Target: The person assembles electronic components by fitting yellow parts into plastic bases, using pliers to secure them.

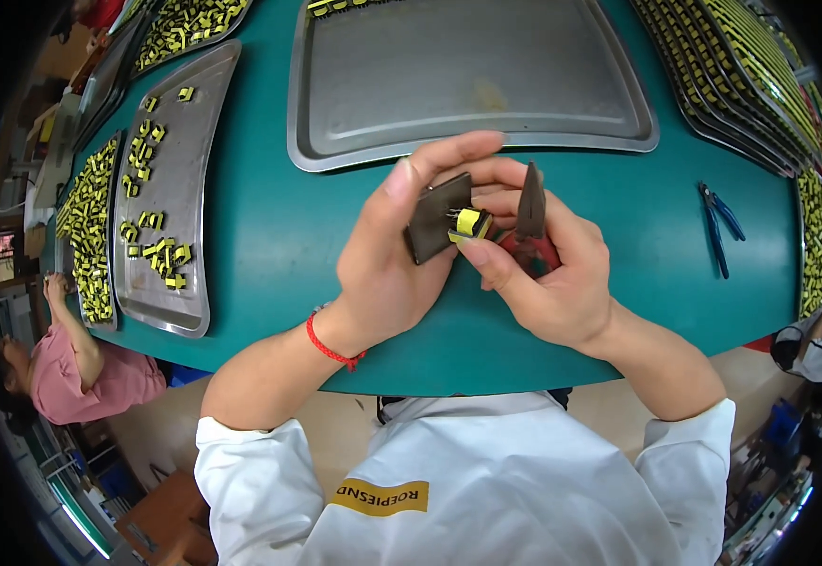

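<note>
A dark, flat rectangular plate stands tilted in my left hand, its fingers curled behind it. My right hand pinches a small yellow-and-black transformer between thumb and fingertips, its thin metal pins pointing at the plate. Whether the pins touch the plate I cannot tell. The same hand also keeps hold of a pair of pliers, dark jaws up, with red handles partly hidden in the palm. Both hands are close together above the green table.
A large metal tray lies ahead, with a row of transformers at its far edge. At left, another tray carries scattered transformers, beside fuller trays. Blue-handled cutters lie at right, near stacked loaded trays. A person in pink sits at left.
</note>
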Available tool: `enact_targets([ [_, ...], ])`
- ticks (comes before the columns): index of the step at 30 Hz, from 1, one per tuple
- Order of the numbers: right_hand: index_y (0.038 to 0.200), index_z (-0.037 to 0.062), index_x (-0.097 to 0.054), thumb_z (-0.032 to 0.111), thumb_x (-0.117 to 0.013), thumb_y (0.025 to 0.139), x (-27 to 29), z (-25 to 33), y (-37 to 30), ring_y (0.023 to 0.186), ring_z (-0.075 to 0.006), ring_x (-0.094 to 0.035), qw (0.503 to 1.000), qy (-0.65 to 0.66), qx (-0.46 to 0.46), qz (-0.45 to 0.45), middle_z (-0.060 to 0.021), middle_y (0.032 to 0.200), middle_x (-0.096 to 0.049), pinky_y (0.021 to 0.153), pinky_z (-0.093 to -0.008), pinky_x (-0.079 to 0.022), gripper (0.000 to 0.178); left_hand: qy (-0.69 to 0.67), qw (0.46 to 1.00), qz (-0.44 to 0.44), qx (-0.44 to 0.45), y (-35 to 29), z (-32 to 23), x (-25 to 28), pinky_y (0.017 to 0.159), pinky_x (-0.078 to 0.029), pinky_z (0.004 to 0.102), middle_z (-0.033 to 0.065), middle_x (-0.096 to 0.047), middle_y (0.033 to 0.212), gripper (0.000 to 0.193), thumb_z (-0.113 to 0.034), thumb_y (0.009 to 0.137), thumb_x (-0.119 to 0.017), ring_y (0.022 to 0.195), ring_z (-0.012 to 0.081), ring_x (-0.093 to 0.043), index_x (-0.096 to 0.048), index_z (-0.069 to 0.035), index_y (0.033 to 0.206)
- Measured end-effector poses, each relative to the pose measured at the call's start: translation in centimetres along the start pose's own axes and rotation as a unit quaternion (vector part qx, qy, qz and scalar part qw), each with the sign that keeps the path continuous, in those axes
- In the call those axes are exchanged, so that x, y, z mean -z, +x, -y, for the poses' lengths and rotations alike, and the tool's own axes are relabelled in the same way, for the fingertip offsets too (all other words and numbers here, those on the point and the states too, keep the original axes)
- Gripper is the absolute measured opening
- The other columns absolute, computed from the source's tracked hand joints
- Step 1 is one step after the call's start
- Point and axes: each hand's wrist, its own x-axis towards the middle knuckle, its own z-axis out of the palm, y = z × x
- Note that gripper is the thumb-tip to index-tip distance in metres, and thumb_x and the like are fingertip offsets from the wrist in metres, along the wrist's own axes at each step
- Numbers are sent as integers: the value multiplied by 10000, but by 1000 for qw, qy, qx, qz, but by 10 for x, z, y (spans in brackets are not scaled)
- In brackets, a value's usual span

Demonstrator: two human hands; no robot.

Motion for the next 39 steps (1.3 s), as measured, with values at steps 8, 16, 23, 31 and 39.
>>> enact_targets([
  [8,1177,-82,-578,76,-718,883,3,-2,1,828,-143,-671,996,-65,56,-6,-117,1033,-687,713,-250,-547,362,138,989,38,-16,0,2,4,1024,-451,442,237,-567,1305,707,-530,1006,-232,1168,317,-570,-433,28,1391],
  [16,1136,-75,-596,52,-728,868,0,-3,0,890,-159,-661,997,-49,48,-15,-140,1106,-660,756,-265,-540,325,147,989,17,4,0,6,0,1028,-444,428,238,-577,1276,707,-519,1008,-235,1186,313,-559,-455,51,1364],
  [23,1103,-48,-605,66,-741,862,5,-3,3,760,-133,-647,996,-74,43,10,-100,992,-656,667,-255,-521,299,154,988,14,20,1,9,0,1021,-444,423,246,-580,1262,719,-525,1012,-226,1161,313,-573,-473,63,1342],
  [31,1120,-41,-587,128,-681,916,22,8,16,652,-97,-582,995,-20,-53,77,-51,838,-614,594,-227,-475,282,-53,987,-73,130,5,-1,-6,911,-464,377,149,-610,1083,656,-519,1017,-273,993,251,-575,-548,31,1248],
  [39,1082,-33,-635,-17,-705,810,22,-1,19,674,-154,-579,984,-138,104,50,-72,802,-607,600,-248,-470,282,-126,968,-134,172,8,-2,-10,865,-448,331,72,-598,933,615,-552,984,-405,915,184,-548,-563,11,1174],
])
